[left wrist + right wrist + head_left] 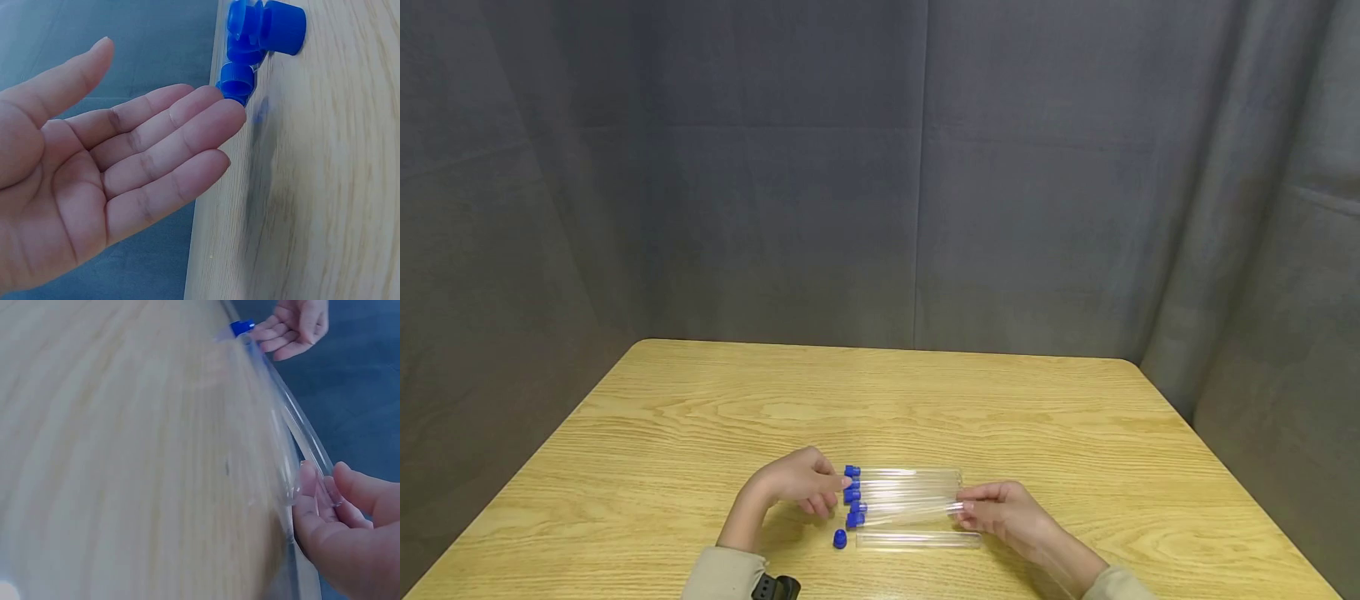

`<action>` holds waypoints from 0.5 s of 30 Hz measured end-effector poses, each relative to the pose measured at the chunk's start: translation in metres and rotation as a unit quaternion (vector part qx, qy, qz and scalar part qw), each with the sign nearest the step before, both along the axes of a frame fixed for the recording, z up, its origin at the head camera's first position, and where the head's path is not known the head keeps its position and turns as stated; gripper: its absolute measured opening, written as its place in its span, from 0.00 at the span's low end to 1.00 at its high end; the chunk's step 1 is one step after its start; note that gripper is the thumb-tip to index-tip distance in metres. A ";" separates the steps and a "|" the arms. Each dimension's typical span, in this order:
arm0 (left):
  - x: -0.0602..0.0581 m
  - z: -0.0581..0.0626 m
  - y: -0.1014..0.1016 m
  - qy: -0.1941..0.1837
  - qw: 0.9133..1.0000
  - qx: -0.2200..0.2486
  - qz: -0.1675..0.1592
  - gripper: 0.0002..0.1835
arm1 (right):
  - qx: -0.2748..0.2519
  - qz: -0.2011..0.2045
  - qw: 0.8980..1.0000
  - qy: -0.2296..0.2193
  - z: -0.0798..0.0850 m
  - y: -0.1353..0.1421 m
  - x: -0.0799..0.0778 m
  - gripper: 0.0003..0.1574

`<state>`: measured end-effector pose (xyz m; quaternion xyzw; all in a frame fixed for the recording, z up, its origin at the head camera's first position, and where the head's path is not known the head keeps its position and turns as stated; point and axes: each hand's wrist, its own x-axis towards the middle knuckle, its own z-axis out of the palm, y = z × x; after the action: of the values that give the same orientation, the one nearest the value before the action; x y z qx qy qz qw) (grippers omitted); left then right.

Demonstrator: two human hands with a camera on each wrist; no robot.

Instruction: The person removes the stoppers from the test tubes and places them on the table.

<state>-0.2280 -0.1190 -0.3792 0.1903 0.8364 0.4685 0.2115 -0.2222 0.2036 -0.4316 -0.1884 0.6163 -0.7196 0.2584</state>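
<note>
Several clear test tubes [910,473] with blue caps lie side by side on the table, caps to the left. My right hand [1009,517] pinches the clear right end of a capped test tube [306,428] between thumb and fingers; this tube slants across its neighbours. Beside the blue caps [237,78] is my left hand [801,482], its fingers extended and thumb apart in the left wrist view, holding nothing. In front of the row lies an uncapped test tube [917,541], with a loose blue cap [840,539] standing off its left end.
The wood-grain table [880,400] stretches away behind the tubes to rounded far corners. Grey curtains [775,208] hang behind it and on both sides. A dark watch [775,587] sits on the left wrist, by a beige sleeve.
</note>
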 end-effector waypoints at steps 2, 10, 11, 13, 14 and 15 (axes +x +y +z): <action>0.000 -0.001 0.000 0.000 1.000 0.001 -0.001 0.17 | -0.024 0.004 1.000 -0.016 0.000 0.000 0.000 0.17; -0.003 0.001 -0.001 0.003 1.000 0.023 0.001 0.18 | -0.075 -0.021 0.996 -0.040 0.008 -0.001 0.000 0.14; -0.003 0.002 0.000 0.003 1.000 0.026 0.004 0.18 | -0.076 -0.024 0.996 -0.038 0.009 -0.002 0.000 0.14; -0.004 0.003 0.000 0.013 0.999 0.030 0.012 0.18 | -0.080 -0.031 0.996 -0.037 0.011 -0.002 0.000 0.14; -0.004 0.003 0.001 0.017 0.999 0.033 0.018 0.18 | -0.082 -0.034 0.995 -0.037 0.012 -0.002 0.000 0.15; -0.005 0.004 0.001 0.022 0.999 0.036 0.025 0.17 | -0.083 -0.038 0.995 -0.036 0.013 -0.003 0.000 0.15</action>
<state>-0.2326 -0.1180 -0.3755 0.1873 0.8277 0.4993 0.1745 -0.2224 0.2010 -0.4182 -0.1600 0.5513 -0.7840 0.2365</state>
